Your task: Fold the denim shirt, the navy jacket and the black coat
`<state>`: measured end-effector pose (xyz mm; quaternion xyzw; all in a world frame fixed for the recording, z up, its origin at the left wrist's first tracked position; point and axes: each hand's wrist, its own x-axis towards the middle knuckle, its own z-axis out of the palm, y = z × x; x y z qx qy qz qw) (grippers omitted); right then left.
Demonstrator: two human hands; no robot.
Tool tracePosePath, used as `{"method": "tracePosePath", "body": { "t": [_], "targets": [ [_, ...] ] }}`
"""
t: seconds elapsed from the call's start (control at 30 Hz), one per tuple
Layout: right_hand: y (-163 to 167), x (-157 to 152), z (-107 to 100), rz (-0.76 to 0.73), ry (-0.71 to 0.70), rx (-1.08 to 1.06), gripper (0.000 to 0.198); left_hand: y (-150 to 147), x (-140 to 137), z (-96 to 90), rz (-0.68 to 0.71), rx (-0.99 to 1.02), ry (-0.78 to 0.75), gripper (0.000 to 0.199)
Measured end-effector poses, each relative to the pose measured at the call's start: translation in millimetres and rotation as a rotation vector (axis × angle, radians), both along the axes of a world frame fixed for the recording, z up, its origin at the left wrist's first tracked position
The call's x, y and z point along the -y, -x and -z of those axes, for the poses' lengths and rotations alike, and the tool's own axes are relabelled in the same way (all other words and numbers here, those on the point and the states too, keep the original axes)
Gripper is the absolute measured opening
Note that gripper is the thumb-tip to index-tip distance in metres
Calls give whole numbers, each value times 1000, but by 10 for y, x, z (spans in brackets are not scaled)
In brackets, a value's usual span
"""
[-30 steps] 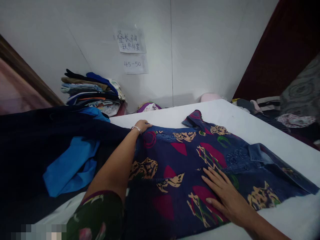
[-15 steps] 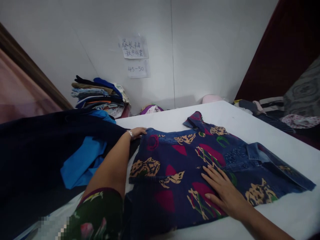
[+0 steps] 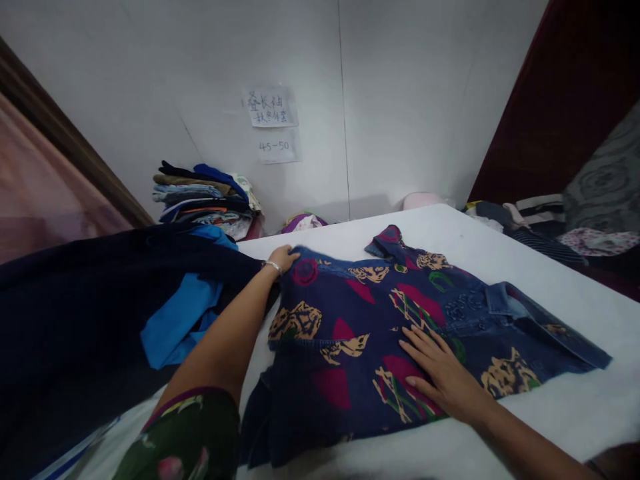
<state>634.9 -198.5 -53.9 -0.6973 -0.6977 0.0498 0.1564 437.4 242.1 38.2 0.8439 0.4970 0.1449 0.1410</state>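
Note:
A dark blue denim shirt (image 3: 360,293) with magenta, tan and green prints lies spread on the white table (image 3: 430,223). Its collar end points to the right, and one sleeve sticks out at the far side. My left hand (image 3: 283,258), with a bracelet at the wrist, pinches the far left corner of the hem, slightly lifted. My right hand (image 3: 443,373) rests flat on the middle of the shirt, fingers spread. Part of the near left side of the shirt lies in shadow.
Dark navy cloth (image 3: 75,320) and a bright blue garment (image 3: 183,320) are heaped at the left. Folded clothes (image 3: 205,200) stand stacked by the wall. Handwritten paper signs (image 3: 273,107) hang there. More clothes (image 3: 540,220) lie beyond the right edge.
My left hand has raised the far left hem corner a little. My right hand stays flat on the shirt. The view has shifted slightly.

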Motion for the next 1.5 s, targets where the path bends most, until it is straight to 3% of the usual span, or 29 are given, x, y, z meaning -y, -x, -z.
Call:
{"method": "tracePosePath", "body": {
  "t": [0.1, 0.2, 0.3, 0.4, 0.47, 0.57, 0.73, 0.8, 0.87, 0.9, 1.0, 1.1, 1.23, 1.33, 1.5],
  "targets": [
    [5, -6, -15, 2, 28, 4, 60, 45, 113, 187, -108, -98, 2, 21],
    [15, -7, -39, 3, 50, 10, 60, -26, 277, 229, -121, -87, -66, 33],
    [21, -11, -65, 4, 60, 1, 59, -113, 523, 224, 43, -65, -198, 44],
    [16, -27, -83, 8, 73, -14, 59, -60, 800, 397, 311, -145, -322, 53],
    [15, -37, -88, 6, 86, -21, 60, 39, 926, 589, 341, -236, -276, 60],
    [32, -32, -98, 0, 101, -33, 61, 154, 976, 790, 271, -307, -142, 67],
    [-81, -71, -229, -27, 78, -133, 60, 182, 975, 666, 254, -232, -84, 62],
    [-308, -186, -342, 42, -36, -173, 54, 231, 1055, 578, 229, -166, -115, 58],
    [-655, -363, -475, 208, -159, -167, 50, 329, 1191, 540, 210, -134, -132, 57],
    [-854, -464, -540, 302, -152, -155, 48, 392, 1274, 542, 207, -139, -127, 58],
    [-1412, -755, -674, 676, 57, -100, 44, 579, 1537, 603, 206, -190, -114, 63],
    [-1767, -965, -661, 845, 184, -84, 51, 684, 1737, 666, 152, -232, -102, 67],
    [-2020, -1090, -475, 926, 292, -5, 52, 696, 1822, 702, 80, -291, -25, 70],
    [-2168, -1094, -311, 925, 268, 67, 44, 695, 1829, 715, 100, -338, 12, 67],
    [-2330, -1053, -149, 960, 245, 70, 48, 632, 1820, 628, 87, -365, 41, 68]
  ]
}}
